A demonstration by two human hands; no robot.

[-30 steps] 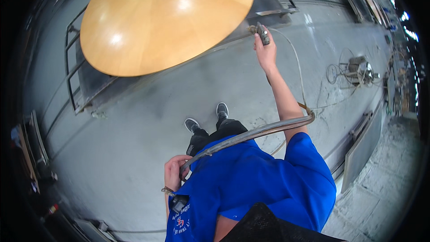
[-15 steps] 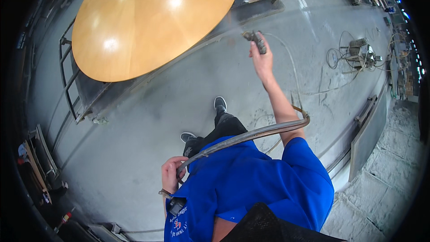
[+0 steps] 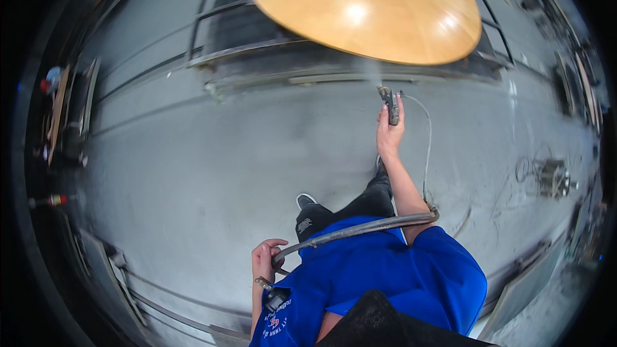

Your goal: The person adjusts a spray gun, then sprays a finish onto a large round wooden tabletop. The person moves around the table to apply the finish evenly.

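My right hand (image 3: 389, 138) is wrapped round a spray gun (image 3: 392, 108), held out ahead of me at arm's length. A pale mist leaves its nozzle toward the near edge of a glossy, rounded wooden tabletop (image 3: 366, 6). From the gun a thin hose (image 3: 429, 135) runs back to my right forearm. A thicker grey hose (image 3: 360, 228) crosses in front of my waist, from that forearm to my left hand (image 3: 261, 261). The left fingers curl round its end, low by my left side.
Under the tabletop is a dark metal-framed stand (image 3: 257, 58) with a flat bed. A pump-like machine (image 3: 554, 178) with coiled hoses sits on the grey floor (image 3: 193, 167) at the right. Boards (image 3: 112, 279) lean at the lower left, and another panel (image 3: 524, 289) at the lower right.
My view has turned left, so the tabletop appears farther right. The spray gun now points at its near edge, with mist between them. Both hands keep their holds.
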